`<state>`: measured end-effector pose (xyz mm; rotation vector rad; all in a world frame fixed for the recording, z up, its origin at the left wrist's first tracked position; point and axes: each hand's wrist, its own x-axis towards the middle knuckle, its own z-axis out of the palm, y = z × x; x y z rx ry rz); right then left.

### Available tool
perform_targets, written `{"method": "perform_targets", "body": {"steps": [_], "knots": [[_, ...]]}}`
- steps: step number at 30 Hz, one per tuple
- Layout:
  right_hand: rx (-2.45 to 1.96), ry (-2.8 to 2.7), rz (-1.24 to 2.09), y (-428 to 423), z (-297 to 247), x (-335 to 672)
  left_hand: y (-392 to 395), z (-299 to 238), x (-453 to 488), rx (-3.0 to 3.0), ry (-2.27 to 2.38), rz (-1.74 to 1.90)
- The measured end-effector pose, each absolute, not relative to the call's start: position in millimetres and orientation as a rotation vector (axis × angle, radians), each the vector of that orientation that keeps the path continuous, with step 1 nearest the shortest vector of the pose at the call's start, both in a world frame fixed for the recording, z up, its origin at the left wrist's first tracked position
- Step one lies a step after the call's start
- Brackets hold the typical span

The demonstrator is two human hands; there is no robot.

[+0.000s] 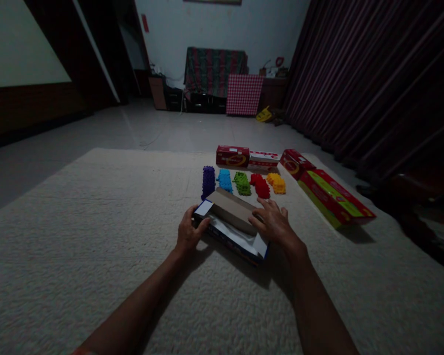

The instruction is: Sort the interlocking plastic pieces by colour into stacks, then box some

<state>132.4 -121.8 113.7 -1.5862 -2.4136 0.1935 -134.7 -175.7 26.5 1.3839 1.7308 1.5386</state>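
Observation:
A cardboard box [231, 236] with dark printed sides and a white inside is tilted in front of me, its lid flap [231, 209] raised. My left hand [190, 230] is closed on the left end of the box, thumb over the near edge. Over the right end, my right hand [276, 222] has its fingers spread, with fingertips at the flap. Just past the box lie groups of knobbly plastic pieces: purple [208, 181], light blue [225, 180], green [242, 183], red [261, 186] and yellow [277, 183]. The inside of the box is only partly visible.
A cream textured mat [114, 236] covers the floor. Behind the pieces stand a red box [232, 156] and a white-and-red box [264, 160]. To the right are another red box [296, 162] and a long red-and-green box [335, 199]. Dark curtains [355, 74] hang at right.

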Motion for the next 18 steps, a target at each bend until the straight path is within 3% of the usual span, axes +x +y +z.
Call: {"method": "perform_targets", "body": {"steps": [8,18], "knots": [[-1.467,-2.628,0.186,-131.2,123.5,131.8,-176.5,26.6,-106.4,1.612,1.711,1.538],[-1.471,-2.468,0.079,-91.6,114.4,167.5,-145.6,13.9,-65.8,1.807,1.643,1.594]]}}
